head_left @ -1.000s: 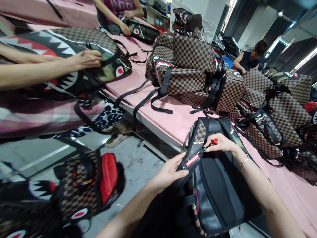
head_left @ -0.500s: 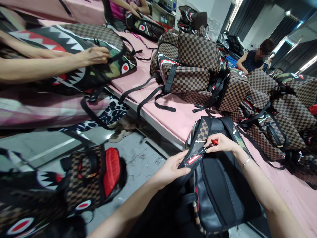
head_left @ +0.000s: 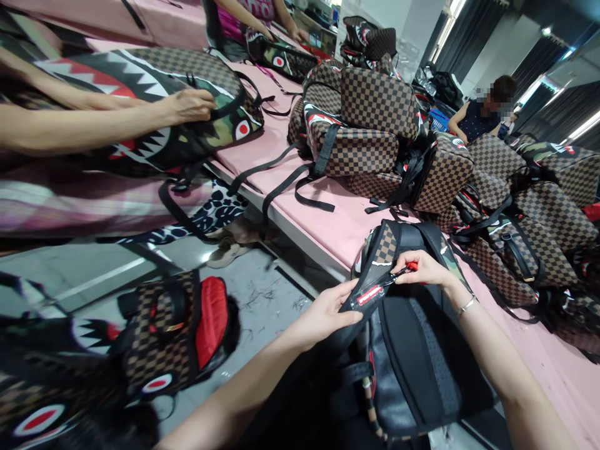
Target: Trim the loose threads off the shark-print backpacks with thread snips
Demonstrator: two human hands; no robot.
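A backpack (head_left: 415, 356) with a black padded back lies tilted before me, its top against the table edge. My left hand (head_left: 330, 312) is closed around one of its shoulder straps (head_left: 385, 250), thumb beside a red label (head_left: 370, 295). In the fingers of my right hand (head_left: 422, 269) is a small black tool with a red end (head_left: 411, 267), its dark tip at the strap just above the label. My fingers partly cover the tool, so its exact kind is unclear.
A pink-covered table (head_left: 309, 222) runs diagonally, bearing a heap of checkered backpacks (head_left: 379, 100). At left, a co-worker's hand (head_left: 194, 106) works on a shark-mouth bag (head_left: 154, 134). More bags (head_left: 164, 337) sit low at left. Another person (head_left: 482, 115) is at the back right.
My right hand and the tool have shifted slightly to the right along the strap. The label shows a little more fully. My left hand keeps its hold.
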